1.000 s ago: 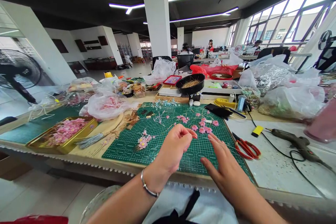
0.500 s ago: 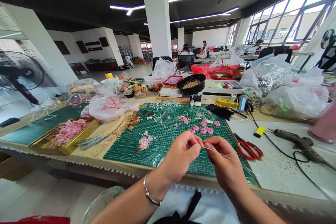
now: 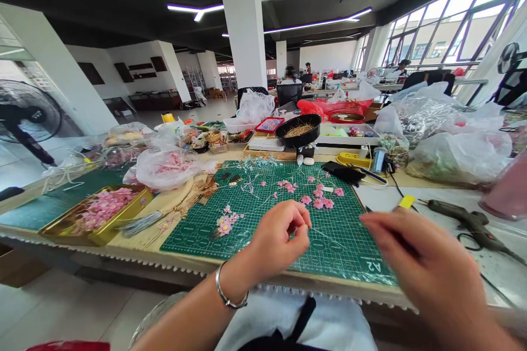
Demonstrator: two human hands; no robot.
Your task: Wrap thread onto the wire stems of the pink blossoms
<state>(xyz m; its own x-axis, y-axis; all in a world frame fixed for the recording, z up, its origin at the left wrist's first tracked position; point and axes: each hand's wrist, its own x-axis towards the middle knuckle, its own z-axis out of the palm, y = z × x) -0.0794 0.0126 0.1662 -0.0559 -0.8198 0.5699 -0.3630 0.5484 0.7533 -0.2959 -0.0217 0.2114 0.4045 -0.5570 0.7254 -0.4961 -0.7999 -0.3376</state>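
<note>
My left hand [image 3: 284,233], with a silver bangle at the wrist, is closed in a pinch over the green cutting mat [image 3: 187,238]. From its fingertips a thin pale thread or wire [image 3: 325,236] runs down to the right. My right hand [image 3: 428,263] is blurred, with thumb and fingers pressed together, above the mat's right edge; what it holds, if anything, is hidden. It covers the red-handled cutting tool seen there earlier. Loose pink flowers [image 3: 323,203] lie beyond my hands. A pink and white flower cluster [image 3: 225,224] rests left of my left hand.
A gold tray [image 3: 99,237] of pink petals stands at the left, beside grey wires [image 3: 142,222]. At the right lie a glue gun [image 3: 465,222] and its cable. Plastic bags [image 3: 461,156], a black bowl [image 3: 302,137] and a phone-like black item [image 3: 343,171] line the back.
My hands have come apart. The right hand has moved away to the right, over the red-handled tool, while the left stays near its place and keeps the thin strand.
</note>
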